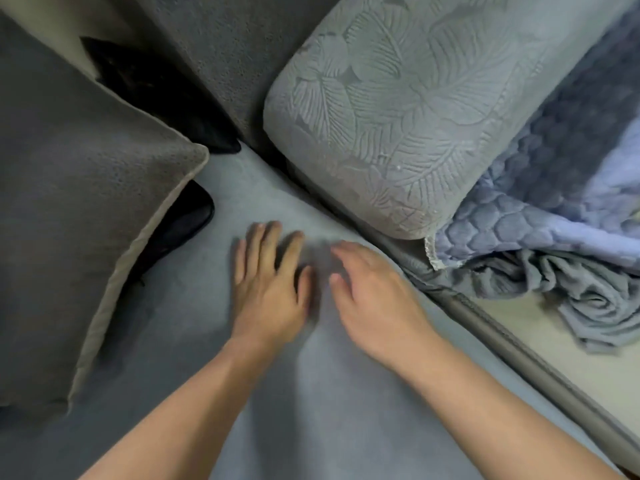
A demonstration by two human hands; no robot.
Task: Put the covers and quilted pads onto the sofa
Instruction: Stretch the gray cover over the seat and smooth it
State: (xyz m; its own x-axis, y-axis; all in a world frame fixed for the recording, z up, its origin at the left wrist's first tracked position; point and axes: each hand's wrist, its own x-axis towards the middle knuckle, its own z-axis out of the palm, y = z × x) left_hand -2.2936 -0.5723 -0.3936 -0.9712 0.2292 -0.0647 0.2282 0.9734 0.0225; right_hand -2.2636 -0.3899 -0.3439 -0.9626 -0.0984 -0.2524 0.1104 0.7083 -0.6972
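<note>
Covers come first: a smooth pale grey-blue cover (214, 341) is stretched over the sofa seat, and it looks thin, soft and light, so I judge it is best smoothed with flat palms and tugged by its edges at the seam. Both the left hand (268, 289) and the right hand (372, 299) lie on it side by side, fingers straight and loosely spread, holding nothing. Beyond them stand a leaf-patterned cushion (398, 109), a limp quilted pad (540, 216), crumpled grey fabric (588, 306) and a dark pillow (79, 209); no writing can be read.
</note>
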